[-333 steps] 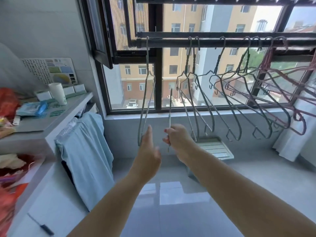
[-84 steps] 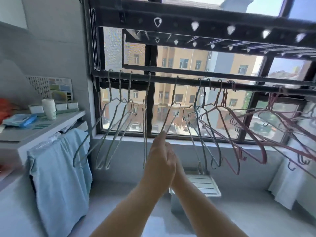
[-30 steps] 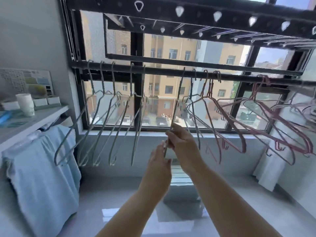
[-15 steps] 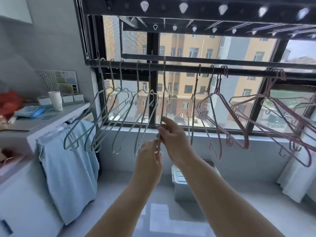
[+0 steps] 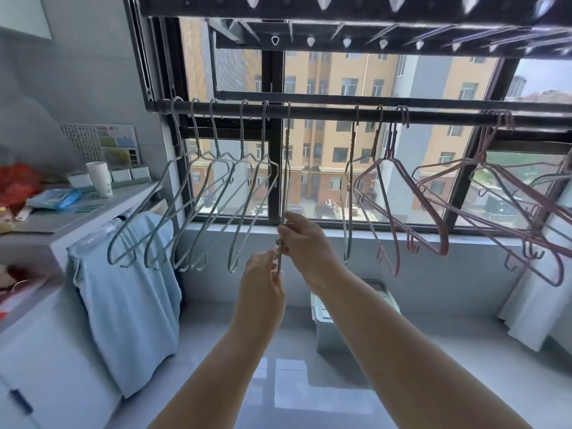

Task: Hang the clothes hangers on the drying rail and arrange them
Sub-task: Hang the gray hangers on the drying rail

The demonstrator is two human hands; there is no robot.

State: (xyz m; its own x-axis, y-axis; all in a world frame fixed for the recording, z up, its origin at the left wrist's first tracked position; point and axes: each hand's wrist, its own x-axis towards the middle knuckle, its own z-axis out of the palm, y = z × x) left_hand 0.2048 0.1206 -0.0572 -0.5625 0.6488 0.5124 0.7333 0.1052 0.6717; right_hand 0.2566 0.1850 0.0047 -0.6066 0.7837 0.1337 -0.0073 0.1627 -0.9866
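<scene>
The right hand (image 5: 306,243) and left hand (image 5: 263,283) are pinching the lower edge of a hanger (image 5: 285,181) hanging on the rail (image 5: 325,112); light, springy wire, probably best steered from below.

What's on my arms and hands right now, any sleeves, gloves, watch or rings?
Nothing worn shows. The left hand and the right hand are bare, with no gloves or rings visible. Both forearms are bare to the picture's lower edge: no sleeves, watch, bracelet or markings in view.
</scene>
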